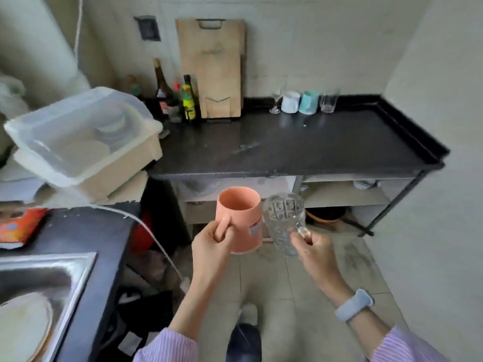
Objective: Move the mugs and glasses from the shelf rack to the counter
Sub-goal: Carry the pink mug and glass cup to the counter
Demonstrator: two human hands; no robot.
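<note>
Nearest are two striped lilac sleeves, the right wrist wearing a pale grey band (354, 304). The left hand (211, 246) has its fingers (222, 228) curled through the handle of a matte salmon-pink mug (241, 218) — a smooth, slightly tapered cylinder with a small label near its base. Just beside it, the right hand (315, 253) pinches the handle of a clear cut-glass mug (285, 222), its wall faceted in a raised square pattern. Both are held in the air above the tiled floor, in front of the table (300, 145) and below its edge. The table top is dark, glossy and flat with a raised rim. Along its back stand a stemmed glass (276, 101), a white mug (290, 101), a pale teal mug (309, 101) and a clear tumbler (328, 102) — left of them a wooden cutting board (211, 66) leans upright against the wall
</note>
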